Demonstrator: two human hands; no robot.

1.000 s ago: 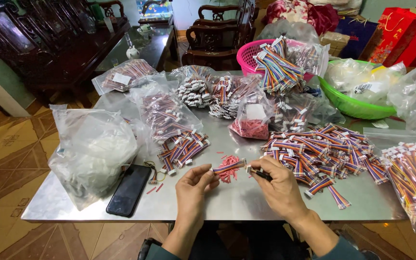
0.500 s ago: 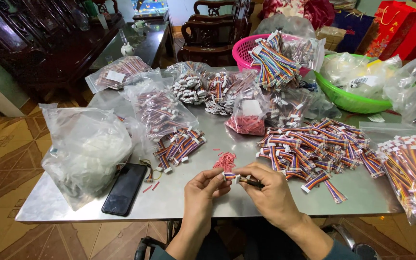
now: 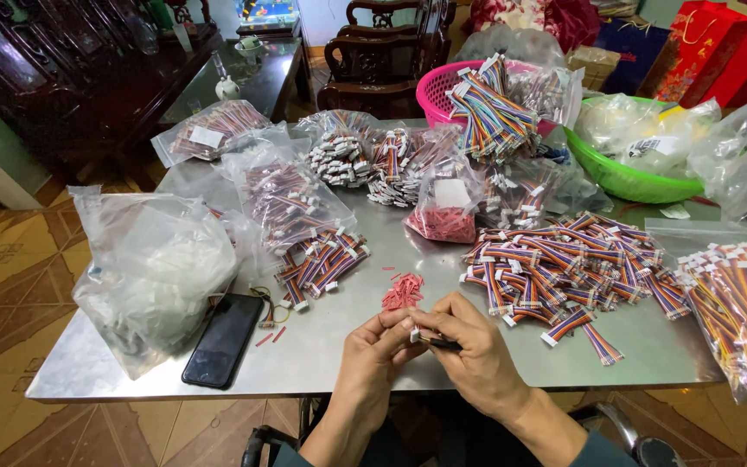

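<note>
The small white connector (image 3: pixel 414 334), light, stiff and best taken by its sides, sits pinched between left hand (image 3: pixel 373 350) and right hand (image 3: pixel 469 346), fingers closed, at six o'clock on the steel table (image 3: pixel 339 346).

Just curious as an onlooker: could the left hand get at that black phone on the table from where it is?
Probably yes. The phone lies flat near the table's front edge, left of the left hand, with only bare metal between. But both hands are busy pinching a small piece together.
</note>
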